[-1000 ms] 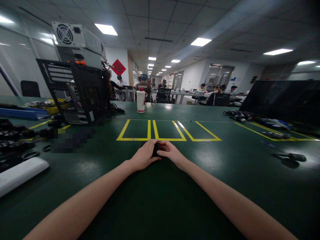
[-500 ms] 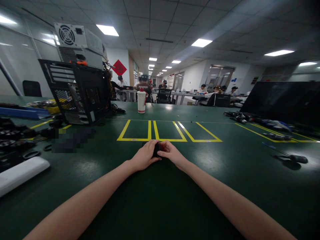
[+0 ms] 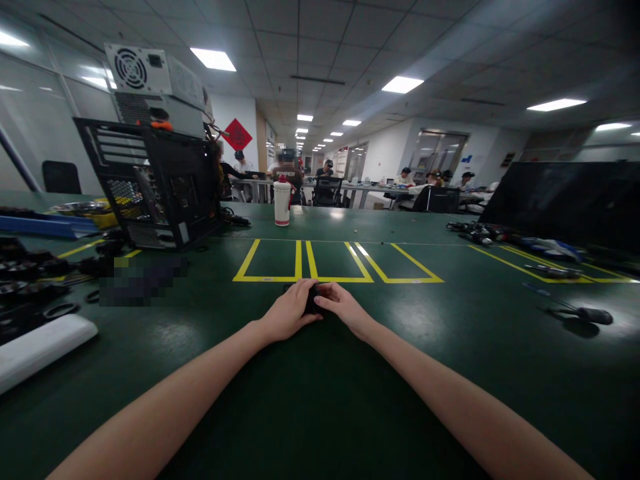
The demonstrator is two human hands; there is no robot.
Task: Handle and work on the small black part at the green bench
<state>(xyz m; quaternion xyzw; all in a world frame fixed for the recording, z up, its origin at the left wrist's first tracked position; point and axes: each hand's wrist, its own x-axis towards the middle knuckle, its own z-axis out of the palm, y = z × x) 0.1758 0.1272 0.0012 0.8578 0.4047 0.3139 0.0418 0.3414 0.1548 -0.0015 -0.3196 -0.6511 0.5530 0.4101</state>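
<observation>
Between my hands, low over the green table (image 3: pixel 320 380), is a small black object (image 3: pixel 311 301); my fingers cover most of it, so its kind cannot be made out. My left hand (image 3: pixel 290 310) is closed round its left side, fingers over the top and thumb along the near edge. From the right, my right hand (image 3: pixel 343 307) grips it with bent fingers and thumb. Just beyond the hands, three yellow tape outlines (image 3: pixel 340 281) mark the tabletop.
An open black computer case (image 3: pixel 175 180) with power supplies (image 3: pixel 145 70) on top stands left. A white bottle (image 3: pixel 282 204) is farther back. Screwdriver (image 3: pixel 593 315) and cables (image 3: pixel 480 233) lie right, by a dark monitor (image 3: pixel 570 200). A white bar (image 3: pixel 45 350) lies near left. People sit behind.
The view has shifted very slightly. Both hands keep the same hold on the black object, with hardly any visible finger movement.
</observation>
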